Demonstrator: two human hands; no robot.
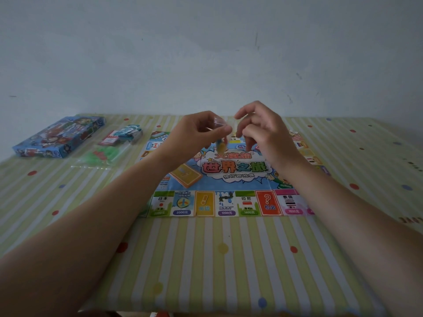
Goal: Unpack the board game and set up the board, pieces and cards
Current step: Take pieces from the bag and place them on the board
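Though blurred, clear pouch half-hidden

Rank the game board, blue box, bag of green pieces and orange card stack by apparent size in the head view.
1. game board
2. blue box
3. bag of green pieces
4. orange card stack
The box and bag lie farther back, so true sizes are unsure.

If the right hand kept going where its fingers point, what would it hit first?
Most likely the small clear packet that the left hand pinches; the fingers of the right hand point left toward it. Whether they already touch is unclear.
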